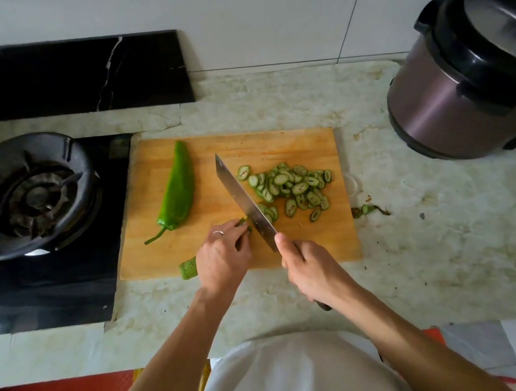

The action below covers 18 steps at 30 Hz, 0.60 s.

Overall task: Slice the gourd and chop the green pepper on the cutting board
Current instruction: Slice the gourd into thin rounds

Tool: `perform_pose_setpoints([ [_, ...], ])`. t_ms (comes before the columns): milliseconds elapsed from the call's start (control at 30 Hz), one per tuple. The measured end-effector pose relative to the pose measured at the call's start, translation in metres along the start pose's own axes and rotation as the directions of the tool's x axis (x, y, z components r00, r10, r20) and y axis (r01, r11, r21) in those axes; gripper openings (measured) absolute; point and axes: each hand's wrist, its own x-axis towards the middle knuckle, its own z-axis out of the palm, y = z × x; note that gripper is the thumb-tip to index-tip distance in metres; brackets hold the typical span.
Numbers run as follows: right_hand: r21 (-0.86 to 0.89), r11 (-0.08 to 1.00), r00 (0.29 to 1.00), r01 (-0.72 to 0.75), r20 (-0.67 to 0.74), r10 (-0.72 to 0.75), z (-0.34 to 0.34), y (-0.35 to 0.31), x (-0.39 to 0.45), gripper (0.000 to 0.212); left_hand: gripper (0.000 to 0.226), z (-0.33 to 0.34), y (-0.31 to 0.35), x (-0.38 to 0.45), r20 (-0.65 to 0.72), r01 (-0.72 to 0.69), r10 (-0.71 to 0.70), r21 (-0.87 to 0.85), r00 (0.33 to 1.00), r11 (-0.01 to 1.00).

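Wooden board (292,146): left hand (222,258) curled, pinning gourd (188,268); right hand (312,271) gripping knife (244,201), blade against gourd.

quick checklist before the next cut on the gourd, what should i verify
1. Left hand holds the gourd down on the cutting board: ok.
2. Right hand grips the knife handle firmly: ok.
3. Left fingertips clear of the blade edge: cannot tell, they sit very close to it.
4. Cut slices piled right of the blade, out of its path: ok.
5. Green pepper whole, lying apart on the board's left: ok.
6. Gourd end overhangs the board's near edge: not ok.
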Motion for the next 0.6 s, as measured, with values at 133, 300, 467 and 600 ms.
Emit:
perform_pose_setpoints([
  [133,-0.002,1.000,1.000,0.001,0.021,-0.001,0.0024,0.0001,-0.0033,0.060,0.015,-0.0046,0.0040,0.0010,-0.009,-0.004,0.004,-0.025,1.000,1.000],
  [300,-0.018,1.000,1.000,0.006,0.022,-0.006,0.0022,0.0020,-0.0044,0.060,0.011,-0.0055,0.0063,0.0016,-0.017,0.007,-0.008,-0.041,1.000,0.999],
  [467,-0.051,0.999,0.999,0.019,0.030,-0.017,0.0035,0.0029,-0.0010,0.056,0.010,-0.0020,0.0040,0.0000,-0.049,0.000,-0.002,-0.035,0.999,0.999],
  [600,-0.067,0.998,0.999,0.014,0.051,-0.011,0.0060,-0.0001,0.0040,0.059,0.021,0.0037,-0.0007,-0.0008,-0.067,-0.009,0.007,-0.024,0.998,1.000],
])
